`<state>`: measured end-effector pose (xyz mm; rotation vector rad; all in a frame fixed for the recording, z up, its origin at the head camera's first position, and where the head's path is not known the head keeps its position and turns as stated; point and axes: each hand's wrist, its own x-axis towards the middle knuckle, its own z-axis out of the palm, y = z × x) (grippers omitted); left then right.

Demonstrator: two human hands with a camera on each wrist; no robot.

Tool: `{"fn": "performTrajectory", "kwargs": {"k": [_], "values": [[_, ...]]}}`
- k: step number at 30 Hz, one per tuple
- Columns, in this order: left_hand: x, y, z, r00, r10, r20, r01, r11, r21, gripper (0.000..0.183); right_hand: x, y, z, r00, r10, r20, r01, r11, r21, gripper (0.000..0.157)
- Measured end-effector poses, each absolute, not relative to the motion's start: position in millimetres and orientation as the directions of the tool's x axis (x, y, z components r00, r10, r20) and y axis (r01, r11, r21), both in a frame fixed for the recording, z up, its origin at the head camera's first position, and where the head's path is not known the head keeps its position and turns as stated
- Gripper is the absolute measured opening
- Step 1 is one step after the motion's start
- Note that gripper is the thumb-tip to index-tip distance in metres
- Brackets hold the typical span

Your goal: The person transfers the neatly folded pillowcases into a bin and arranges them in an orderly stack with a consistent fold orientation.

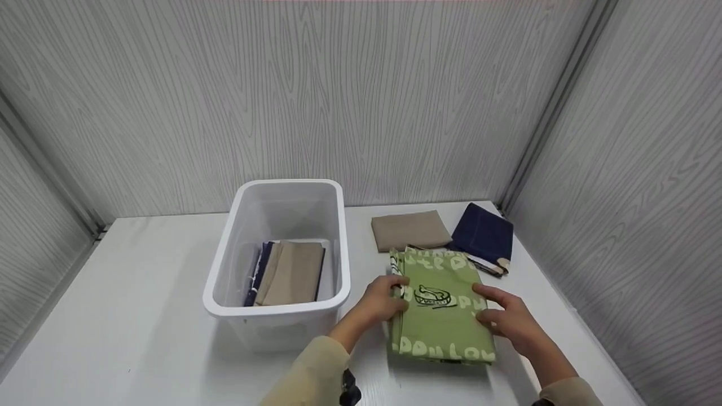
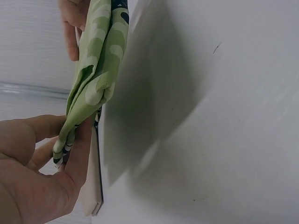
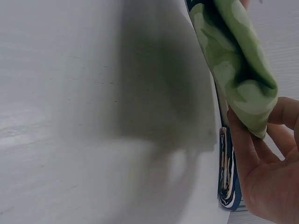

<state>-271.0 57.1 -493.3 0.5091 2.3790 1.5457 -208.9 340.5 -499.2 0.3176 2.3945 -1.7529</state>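
Observation:
Between both hands is a folded green cloth [image 1: 445, 316] with pale lettering and a black line drawing, lifted off the table and casting a shadow below. My left hand [image 1: 383, 299] grips its left edge, thumb on one face and fingers on the other, as the left wrist view shows. On the opposite edge my right hand [image 1: 510, 318] pinches the cloth the same way. The folded layers of the green cloth [image 3: 238, 70] show at its near end in the right wrist view.
Left of the cloth stands a white plastic bin [image 1: 225, 270] holding folded beige [image 1: 293, 270] and navy cloths. Behind the green cloth lie a folded beige cloth [image 1: 409, 230] and a folded navy cloth [image 1: 484, 231] on the white table [image 1: 158, 282]. Grey wood-grain panels [image 1: 293, 101] enclose it.

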Motion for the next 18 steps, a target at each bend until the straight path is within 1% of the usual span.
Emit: {"fn": "performTrajectory", "kwargs": {"k": [6, 13, 18], "values": [[-271.1, 57.3, -489.5, -0.904, 0.428, -0.014, 0.167, 0.382, 0.909, 0.055, -209.0, 341.5, -496.5, -0.969, 0.067, -0.237, 0.246, 0.302, -0.921, 0.068], [-271.1, 58.3, -482.5, -0.902, 0.432, 0.018, 0.208, 0.396, 0.894, 0.054, -209.0, 342.1, -492.4, -0.973, 0.063, -0.221, 0.230, 0.291, -0.929, 0.070], [-271.1, 58.4, -477.7, -0.902, 0.431, 0.025, 0.211, 0.390, 0.896, 0.054, -209.3, 341.9, -487.7, -0.976, 0.061, -0.208, 0.217, 0.296, -0.930, 0.069]]}}
